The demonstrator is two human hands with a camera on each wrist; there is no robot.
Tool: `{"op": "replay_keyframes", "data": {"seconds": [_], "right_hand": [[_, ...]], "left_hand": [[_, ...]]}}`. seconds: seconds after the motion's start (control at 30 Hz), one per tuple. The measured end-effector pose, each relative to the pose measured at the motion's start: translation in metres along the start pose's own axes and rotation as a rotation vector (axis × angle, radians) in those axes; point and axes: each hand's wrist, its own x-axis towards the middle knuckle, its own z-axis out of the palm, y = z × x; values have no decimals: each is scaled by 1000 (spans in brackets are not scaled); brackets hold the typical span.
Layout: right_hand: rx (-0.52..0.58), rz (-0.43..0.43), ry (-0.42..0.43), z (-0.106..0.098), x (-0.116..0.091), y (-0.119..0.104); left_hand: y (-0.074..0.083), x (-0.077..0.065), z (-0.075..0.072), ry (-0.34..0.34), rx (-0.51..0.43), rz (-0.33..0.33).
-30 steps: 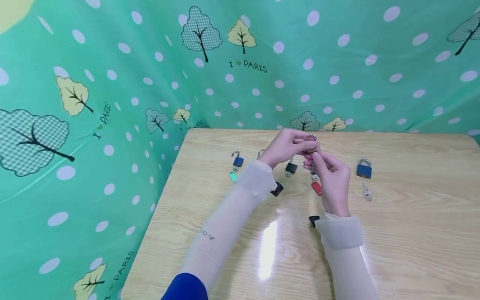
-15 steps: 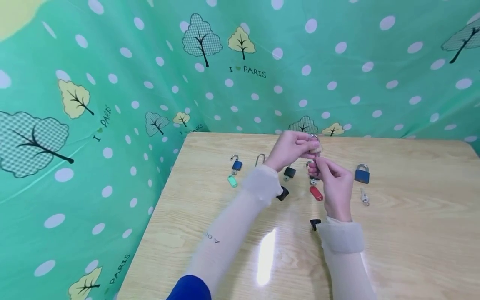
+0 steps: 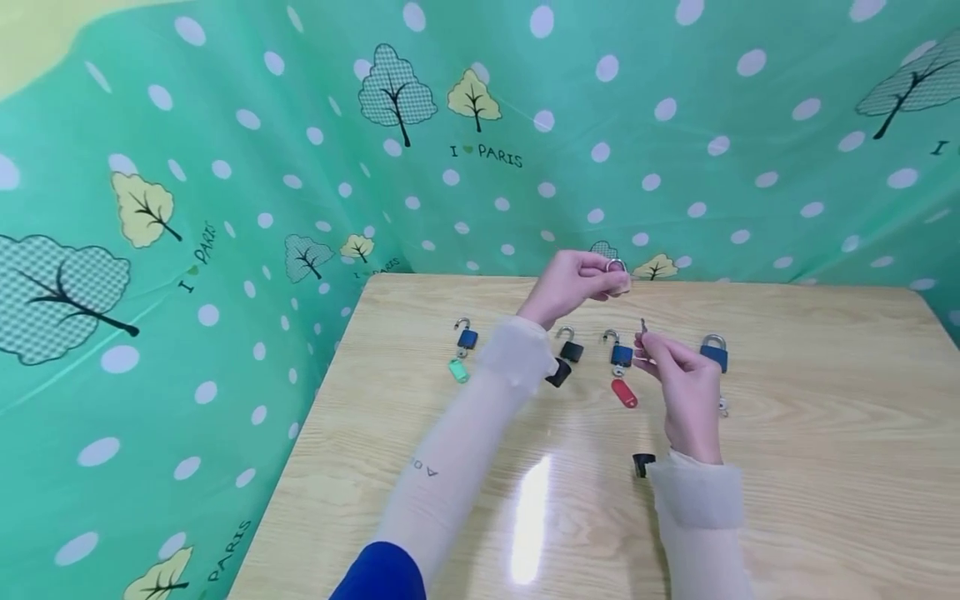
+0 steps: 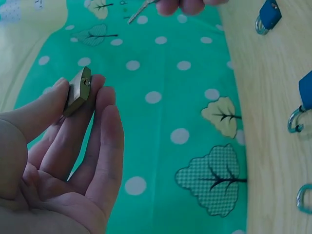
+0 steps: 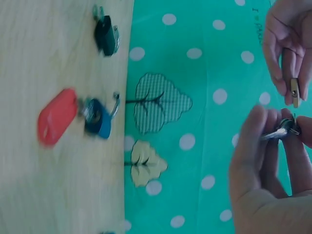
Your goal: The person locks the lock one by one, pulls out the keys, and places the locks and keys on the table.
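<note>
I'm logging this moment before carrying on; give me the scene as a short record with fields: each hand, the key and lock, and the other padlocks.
Left hand: the left hand holds a brass-coloured padlock
Right hand: the right hand pinches a key
Key and lock: apart; keyhole visible in the left wrist view
Open shackles on table: green-tagged blue padlock, black padlock, red-tagged blue padlock
Closed shackle on table: rightmost blue padlock
Unclear: whether the held padlock is locked

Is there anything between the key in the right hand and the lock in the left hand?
Nothing visible: in the head view, an open gap separates the key from the lock, and the left hand leaves the keyhole uncovered.
</note>
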Motion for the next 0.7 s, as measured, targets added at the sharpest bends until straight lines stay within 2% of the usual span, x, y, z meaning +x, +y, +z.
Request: {"op": "replay_keyframes", "data": {"seconds": [0.27,0.37,0.5,0.6,0.7], "right_hand": [[-96,49,23,-26,2,5],[-200,53,22,-36,5,5],[-269,60,-47,-51,9,6],[-255,79,-120,-62,10,6],[-325,95,-169,-71,11,7]], "left_hand": [[-20,12,23,-22,72,-19],[-27,17,29,-26,117,-18],[-40,24,41,-8,176,-4],[-53,32,53,-4,176,-16],[-64,40,65,-10,167,-43]]}}
